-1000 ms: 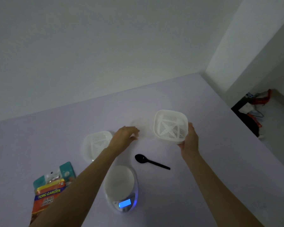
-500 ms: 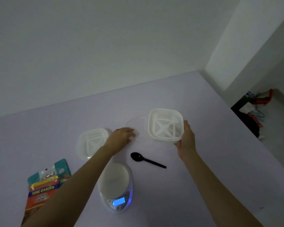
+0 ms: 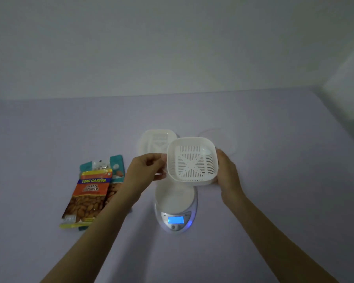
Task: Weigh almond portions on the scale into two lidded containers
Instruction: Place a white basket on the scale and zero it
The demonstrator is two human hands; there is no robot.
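Since the earlier frame, the slotted container (image 3: 192, 162) has travelled from the far counter (image 3: 274, 201) to just above the scale (image 3: 175, 209), and your left hand (image 3: 147, 170) has left the counter to join the hold. It now pinches the left rim; your right hand (image 3: 227, 174) grips the right wall. Treat the container as light, thin, smooth plastic that probably flexes under squeeze. Hold opposite walls and keep it level. The second container (image 3: 155, 141) sits behind the scale. The almond bag (image 3: 90, 190) lies to the left.
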